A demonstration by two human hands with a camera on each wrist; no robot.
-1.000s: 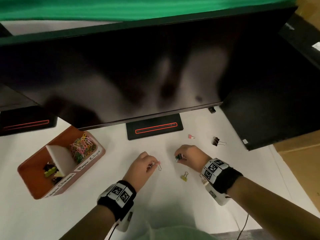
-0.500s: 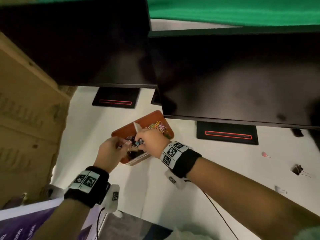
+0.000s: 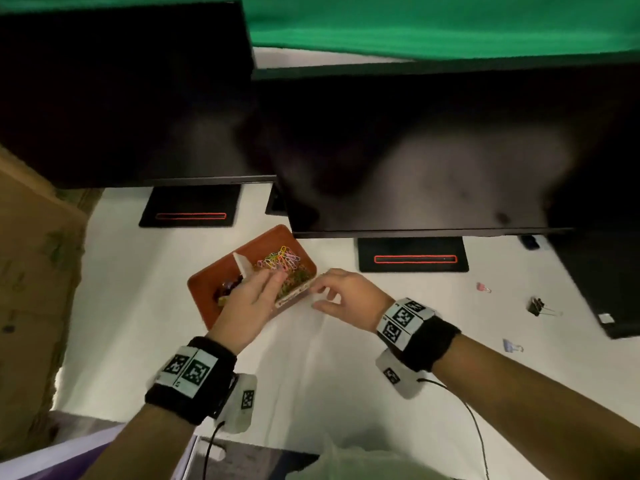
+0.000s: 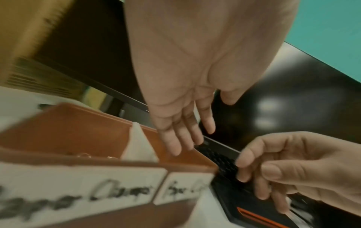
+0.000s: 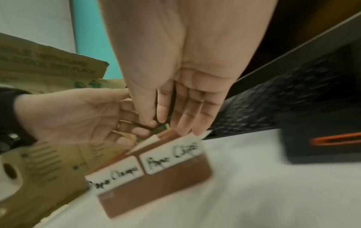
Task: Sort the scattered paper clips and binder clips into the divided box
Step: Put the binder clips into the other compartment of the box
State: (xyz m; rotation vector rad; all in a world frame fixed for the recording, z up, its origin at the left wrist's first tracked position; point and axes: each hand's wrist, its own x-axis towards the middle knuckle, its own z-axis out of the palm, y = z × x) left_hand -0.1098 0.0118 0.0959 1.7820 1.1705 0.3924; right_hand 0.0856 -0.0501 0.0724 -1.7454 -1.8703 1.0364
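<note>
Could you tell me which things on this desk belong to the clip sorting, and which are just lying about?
Part of the job:
divided box
coloured paper clips
pink binder clip
black binder clip
blue binder clip
left hand
right hand

Just lying about:
monitors
monitor stands
cardboard box

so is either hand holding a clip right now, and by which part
Nothing is held. The left hand is open over the divided box; the right hand is open beside it.

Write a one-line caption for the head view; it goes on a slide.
Left hand open over the divided box, right hand beside it; three binder clips still scattered.
</note>
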